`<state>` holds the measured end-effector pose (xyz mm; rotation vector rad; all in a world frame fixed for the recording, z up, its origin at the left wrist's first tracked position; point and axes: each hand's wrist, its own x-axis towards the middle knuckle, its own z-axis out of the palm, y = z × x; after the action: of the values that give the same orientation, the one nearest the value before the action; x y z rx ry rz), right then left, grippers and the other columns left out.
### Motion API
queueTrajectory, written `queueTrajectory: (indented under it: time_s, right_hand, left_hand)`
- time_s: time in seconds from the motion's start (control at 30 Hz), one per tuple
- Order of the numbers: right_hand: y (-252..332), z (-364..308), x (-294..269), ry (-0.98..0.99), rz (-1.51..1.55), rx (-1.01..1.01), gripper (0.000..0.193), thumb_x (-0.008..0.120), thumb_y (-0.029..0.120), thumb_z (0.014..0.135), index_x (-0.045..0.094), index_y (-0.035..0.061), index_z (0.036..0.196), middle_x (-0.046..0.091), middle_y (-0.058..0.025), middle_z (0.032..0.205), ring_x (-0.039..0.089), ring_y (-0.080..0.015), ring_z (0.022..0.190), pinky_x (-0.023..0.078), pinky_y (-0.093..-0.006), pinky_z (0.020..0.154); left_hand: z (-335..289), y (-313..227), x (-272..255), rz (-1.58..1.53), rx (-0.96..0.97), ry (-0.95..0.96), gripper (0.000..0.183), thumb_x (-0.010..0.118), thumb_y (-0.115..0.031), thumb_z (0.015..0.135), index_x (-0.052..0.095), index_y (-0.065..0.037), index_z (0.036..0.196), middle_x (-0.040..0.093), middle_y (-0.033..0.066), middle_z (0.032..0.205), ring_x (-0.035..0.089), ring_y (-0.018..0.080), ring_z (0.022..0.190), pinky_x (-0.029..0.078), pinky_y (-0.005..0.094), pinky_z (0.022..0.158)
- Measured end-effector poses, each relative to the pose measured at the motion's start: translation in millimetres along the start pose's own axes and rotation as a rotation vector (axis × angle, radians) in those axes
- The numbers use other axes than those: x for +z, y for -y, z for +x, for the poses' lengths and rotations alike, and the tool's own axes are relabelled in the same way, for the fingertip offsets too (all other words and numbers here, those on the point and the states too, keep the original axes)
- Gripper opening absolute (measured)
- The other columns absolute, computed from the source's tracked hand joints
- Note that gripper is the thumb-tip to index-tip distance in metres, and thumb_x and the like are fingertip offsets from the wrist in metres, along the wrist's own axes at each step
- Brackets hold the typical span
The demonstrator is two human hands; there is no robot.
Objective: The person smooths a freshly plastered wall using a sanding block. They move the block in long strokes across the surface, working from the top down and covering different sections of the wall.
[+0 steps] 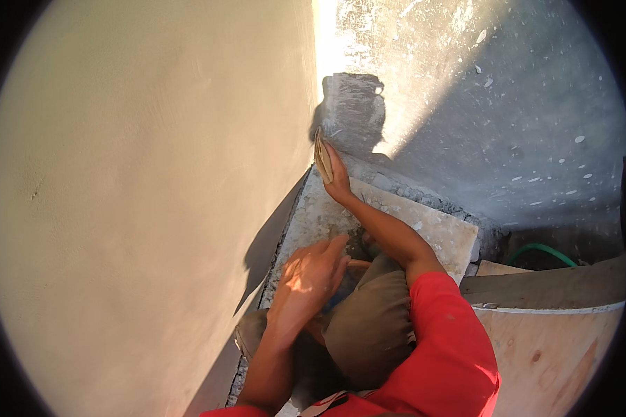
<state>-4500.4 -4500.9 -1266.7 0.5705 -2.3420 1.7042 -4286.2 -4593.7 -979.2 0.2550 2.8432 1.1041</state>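
My right hand (339,182) reaches forward to the corner of two walls. It grips a thin tan pad (323,158), which looks layered or folded, and holds it edge-on to me against the smooth beige wall (153,174) on my left. Whether the pad is a sponge or folded sandpaper I cannot make out. My left hand (307,279) hovers in front of my bent knee, its back turned up and its fingers loosely stretched, with nothing seen in it. Partly hidden under it shows the orange rim of a round container (359,263).
A pale slab (424,226) with rubble along its edge lies below the corner. The grey wall (508,132) ahead is spotted with white splashes. At the right are a green hose (544,249), a wooden plank (556,285) and a plywood sheet (549,347).
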Motion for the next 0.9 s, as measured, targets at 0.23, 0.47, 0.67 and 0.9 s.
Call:
queueTrajectory:
  time_s: [0.23, 0.47, 0.67, 0.9]
  right_hand:
    - [13.2, -4.3, 24.2, -0.108, 0.212, 0.743, 0.055, 0.055, 0.028, 0.105, 0.042, -0.0040, 0.148, 0.057, -0.0219, 0.136, 0.058, -0.0315, 0.123, 0.045, -0.0391, 0.103]
    - [29.8, 40.1, 32.9, -0.107, 0.275, 0.671, 0.060, 0.050, 0.040, 0.107, 0.044, -0.0046, 0.146, 0.056, -0.0238, 0.136, 0.054, -0.0334, 0.124, 0.041, -0.0422, 0.105]
    - [97.9, 74.0, 14.3, -0.276, 0.257, 0.475, 0.049, 0.051, 0.043, 0.107, 0.060, -0.0038, 0.115, 0.059, -0.0077, 0.089, 0.052, -0.0178, 0.082, 0.046, -0.0359, 0.076]
    - [215.0, 126.9, -49.6, -0.237, -0.435, -0.303, 0.032, 0.067, 0.020, 0.097, 0.062, -0.0062, 0.114, 0.058, -0.0161, 0.095, 0.053, -0.0287, 0.081, 0.045, -0.0421, 0.071]
  left_hand:
    - [1.7, -2.3, 2.4, -0.027, 0.073, 0.036, 0.025, 0.064, -0.014, 0.095, 0.060, -0.004, 0.118, 0.066, 0.0187, 0.092, 0.066, 0.0412, 0.088, 0.051, 0.0508, 0.079]
    - [-9.0, -8.6, -1.2, 0.015, 0.083, 0.060, 0.033, 0.066, -0.016, 0.094, 0.060, -0.007, 0.125, 0.068, 0.0176, 0.096, 0.066, 0.0407, 0.090, 0.052, 0.0503, 0.078]
    - [-20.8, -12.2, -7.9, 0.038, 0.113, 0.022, 0.033, 0.064, -0.016, 0.094, 0.059, -0.007, 0.125, 0.068, 0.0175, 0.095, 0.066, 0.0406, 0.089, 0.052, 0.0501, 0.077]
    - [-25.3, -8.4, -15.7, 0.038, 0.130, 0.001, 0.031, 0.063, -0.018, 0.095, 0.060, -0.006, 0.124, 0.068, 0.0177, 0.095, 0.066, 0.0410, 0.089, 0.052, 0.0506, 0.078]
